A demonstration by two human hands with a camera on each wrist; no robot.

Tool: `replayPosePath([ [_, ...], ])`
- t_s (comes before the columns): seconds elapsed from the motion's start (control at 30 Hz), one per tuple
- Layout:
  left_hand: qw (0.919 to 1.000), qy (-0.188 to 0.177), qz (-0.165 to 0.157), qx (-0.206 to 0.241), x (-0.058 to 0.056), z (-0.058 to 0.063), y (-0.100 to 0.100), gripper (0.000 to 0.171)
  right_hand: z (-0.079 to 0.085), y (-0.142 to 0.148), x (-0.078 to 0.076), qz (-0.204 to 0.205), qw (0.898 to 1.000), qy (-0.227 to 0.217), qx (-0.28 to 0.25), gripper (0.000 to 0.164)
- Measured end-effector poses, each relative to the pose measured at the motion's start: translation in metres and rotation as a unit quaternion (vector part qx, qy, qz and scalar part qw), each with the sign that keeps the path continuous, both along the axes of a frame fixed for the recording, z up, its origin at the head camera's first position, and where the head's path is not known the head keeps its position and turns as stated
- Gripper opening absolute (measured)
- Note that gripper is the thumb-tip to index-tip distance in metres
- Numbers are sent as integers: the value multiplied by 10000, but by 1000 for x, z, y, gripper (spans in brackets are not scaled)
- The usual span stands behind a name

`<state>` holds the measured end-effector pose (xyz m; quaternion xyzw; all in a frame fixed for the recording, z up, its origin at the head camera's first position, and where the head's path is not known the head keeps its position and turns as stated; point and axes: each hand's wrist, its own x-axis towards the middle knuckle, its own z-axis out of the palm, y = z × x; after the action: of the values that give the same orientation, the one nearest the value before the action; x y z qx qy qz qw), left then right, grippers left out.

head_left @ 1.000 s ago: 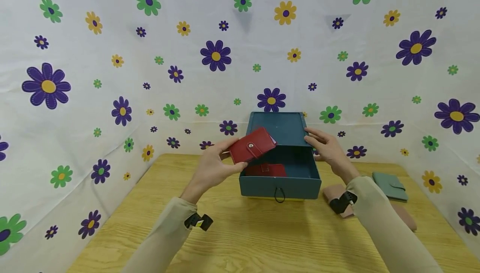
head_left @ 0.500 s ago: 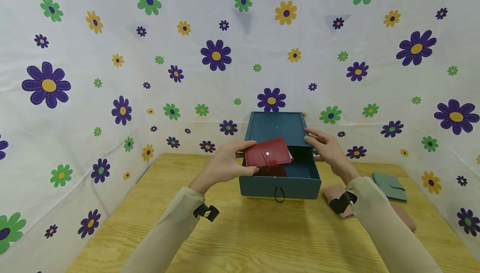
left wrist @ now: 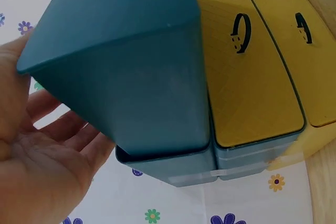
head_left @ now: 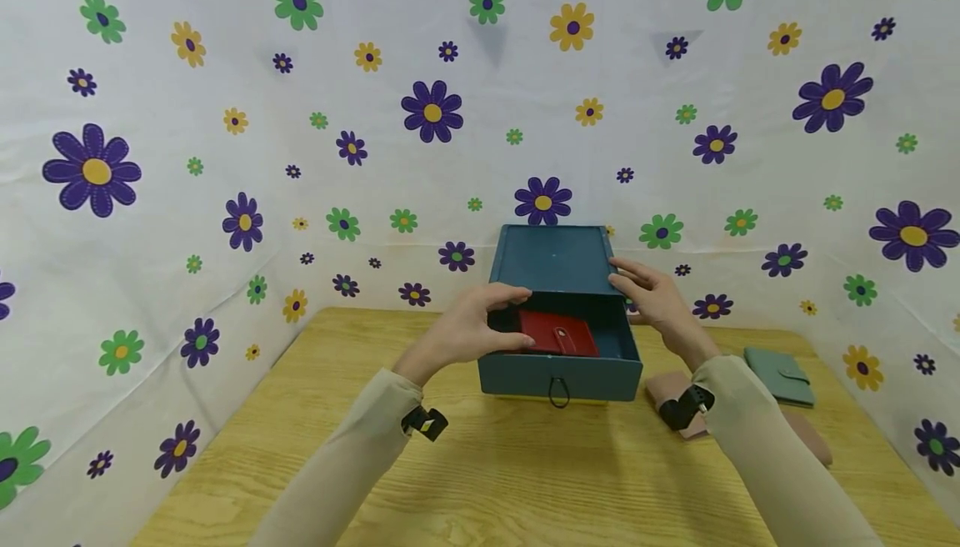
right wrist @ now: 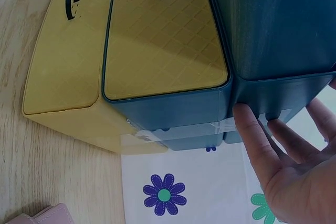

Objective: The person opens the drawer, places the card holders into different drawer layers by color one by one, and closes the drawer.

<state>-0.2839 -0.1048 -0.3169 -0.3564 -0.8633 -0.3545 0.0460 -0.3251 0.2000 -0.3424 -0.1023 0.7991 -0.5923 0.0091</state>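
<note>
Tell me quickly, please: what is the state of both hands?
Left hand: open, holding nothing, beside the red rectangular leather-look wallet.
Right hand: open, touching the dark-teal boxy plastic drawer unit.

The beige-sleeved left hand (head_left: 467, 330) blocks the left of the open blue rectangular plastic drawer (head_left: 517, 374); the flat blue plastic cabinet top (head_left: 555, 259) covers its rear, the red rectangular leather wallet (head_left: 551, 334) its front middle. Fingers could pass down to the wallet's right, though depth there is hard to judge.

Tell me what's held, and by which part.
Nothing appears gripped: the left hand is open at the red wallet, and the right hand only touches the right side of the box.
</note>
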Motion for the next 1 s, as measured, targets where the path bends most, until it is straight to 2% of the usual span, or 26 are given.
replayPosePath([
  [0.23,9981,407,242,388,5,-4,-13,40,0,0,-1,-43,9999,45,105,61],
  [0.6,9947,460,604,698,18,-13,-23,35,-1,0,0,-31,9999,70,101,61],
  [0.83,9913,742,517,959,23,-20,-24,32,-2,-1,0,-42,9999,61,84,60],
  [1.0,9890,737,406,1217,24,-22,-25,29,-2,0,0,-77,9999,65,118,62],
])
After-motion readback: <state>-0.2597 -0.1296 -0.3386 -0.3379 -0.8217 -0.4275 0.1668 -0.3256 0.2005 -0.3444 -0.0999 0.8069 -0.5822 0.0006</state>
